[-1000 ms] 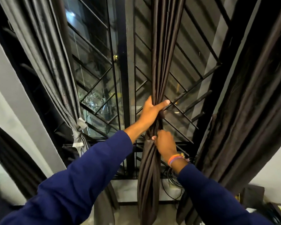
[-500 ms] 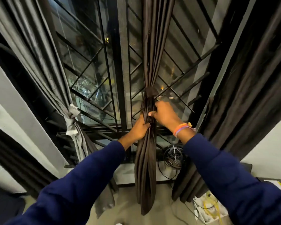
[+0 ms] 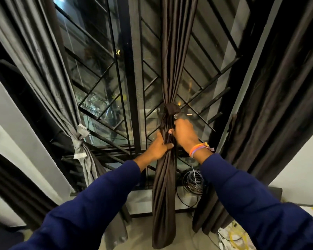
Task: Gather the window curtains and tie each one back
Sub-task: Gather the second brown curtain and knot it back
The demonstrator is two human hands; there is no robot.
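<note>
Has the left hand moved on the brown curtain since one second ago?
Yes. The left hand has gone down the brown curtain: it gripped at the tie band level before, now it grips below the band.

A satiny sheen is seen on the dark brown cloth curtain (image 3: 172, 69) (smooth folds); the black metal window grille (image 3: 105, 76) looks matt.

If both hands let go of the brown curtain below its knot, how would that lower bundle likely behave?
The brown curtain would probably hang limp, its folds loosening, since it drapes in soft pleats. The knot looks snug, so it likely holds. The sheen suggests slippery fabric under left hand and right hand.
</note>
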